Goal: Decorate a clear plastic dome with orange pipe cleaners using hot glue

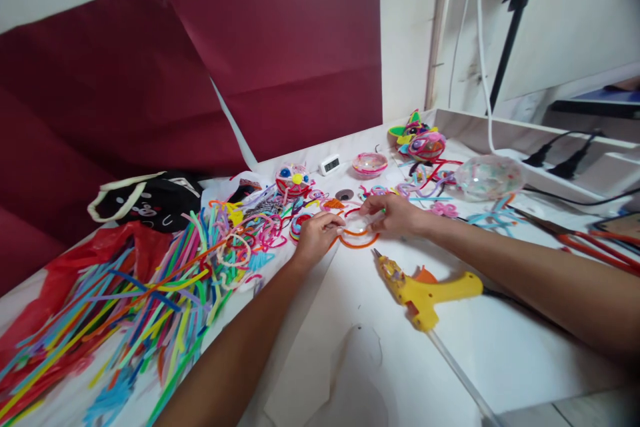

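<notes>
Clear dome with orange pipe cleaner bowing toward the wearer, long axis left to right, just beyond yellow glue gun. Pinched at the strand by left hand, clasped by right hand. Behind, decorated ball; leftward, heaped pipe cleaners.

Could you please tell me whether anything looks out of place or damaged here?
Two things stand out. The maroon backdrop has a slanting gap with something pale showing through; whether torn or simply parted, I can't tell. To the left, pipe cleaners sprawl in a loose tangle over a red plastic bag, looking spilled rather than sorted.
</notes>
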`<state>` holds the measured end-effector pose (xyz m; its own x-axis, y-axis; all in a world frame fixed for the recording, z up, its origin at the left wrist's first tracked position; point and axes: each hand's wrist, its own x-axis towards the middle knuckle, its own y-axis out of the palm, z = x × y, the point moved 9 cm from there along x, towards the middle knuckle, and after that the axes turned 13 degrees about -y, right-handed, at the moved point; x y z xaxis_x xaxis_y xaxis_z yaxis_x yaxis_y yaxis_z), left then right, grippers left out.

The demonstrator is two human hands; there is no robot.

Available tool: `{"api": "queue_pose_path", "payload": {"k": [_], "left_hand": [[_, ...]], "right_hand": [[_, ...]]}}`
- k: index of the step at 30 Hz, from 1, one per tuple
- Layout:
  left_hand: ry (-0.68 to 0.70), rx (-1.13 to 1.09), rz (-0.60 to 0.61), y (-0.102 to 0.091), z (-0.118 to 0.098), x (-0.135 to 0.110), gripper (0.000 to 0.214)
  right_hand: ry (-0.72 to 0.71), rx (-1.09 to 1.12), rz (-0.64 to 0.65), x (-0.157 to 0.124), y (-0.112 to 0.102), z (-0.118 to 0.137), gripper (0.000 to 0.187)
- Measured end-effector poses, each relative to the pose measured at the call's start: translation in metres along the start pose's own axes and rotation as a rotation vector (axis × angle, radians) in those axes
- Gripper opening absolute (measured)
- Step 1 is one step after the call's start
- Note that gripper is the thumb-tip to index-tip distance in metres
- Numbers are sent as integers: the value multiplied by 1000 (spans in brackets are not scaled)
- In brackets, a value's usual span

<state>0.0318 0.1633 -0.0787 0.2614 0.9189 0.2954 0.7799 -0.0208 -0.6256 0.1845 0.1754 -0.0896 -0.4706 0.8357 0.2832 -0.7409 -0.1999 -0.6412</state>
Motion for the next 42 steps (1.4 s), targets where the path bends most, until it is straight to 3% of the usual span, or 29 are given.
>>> {"api": "queue_pose_path", "payload": {"k": [35,42], "left_hand": [[-27,-25,-35,1,7,0,5],[-45,-83,-27,1,5,-2,21]], "right_hand": [[-36,10,-33,-1,-1,-4,31],[-39,7,-32,-2,-2,-2,33]]}}
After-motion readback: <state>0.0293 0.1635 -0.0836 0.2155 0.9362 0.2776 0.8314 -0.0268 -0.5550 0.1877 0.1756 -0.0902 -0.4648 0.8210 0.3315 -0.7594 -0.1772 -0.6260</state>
